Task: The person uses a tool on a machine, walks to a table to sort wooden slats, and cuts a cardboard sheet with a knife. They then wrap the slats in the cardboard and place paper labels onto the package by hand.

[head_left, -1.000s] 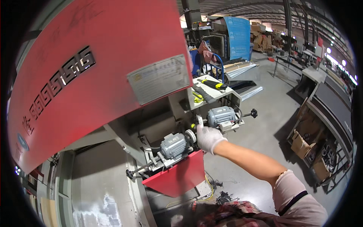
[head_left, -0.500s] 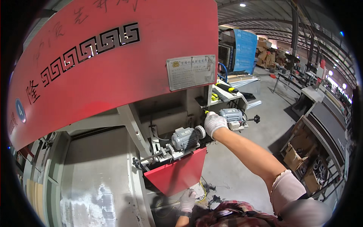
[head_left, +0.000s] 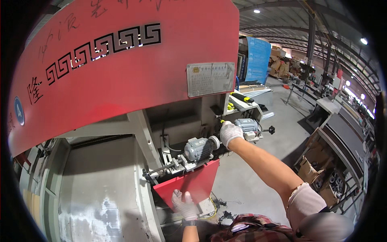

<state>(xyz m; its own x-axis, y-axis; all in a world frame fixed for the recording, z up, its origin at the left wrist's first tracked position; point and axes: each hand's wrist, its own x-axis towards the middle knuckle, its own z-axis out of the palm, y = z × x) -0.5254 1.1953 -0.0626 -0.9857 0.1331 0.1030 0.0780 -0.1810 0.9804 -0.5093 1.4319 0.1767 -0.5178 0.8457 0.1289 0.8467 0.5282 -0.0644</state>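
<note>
I have my gloved right hand (head_left: pixel 230 133) up between the two grey electric motors, the nearer motor (head_left: pixel 198 148) just to its left and the farther motor (head_left: pixel 246 124) just behind it, fingers curled around a yellow-tipped tool (head_left: pixel 222 121). My gloved left hand (head_left: pixel 184 205) presses flat, fingers spread, against the lower edge of the red guard panel (head_left: pixel 189 183) under the big red machine (head_left: pixel 121 64).
</note>
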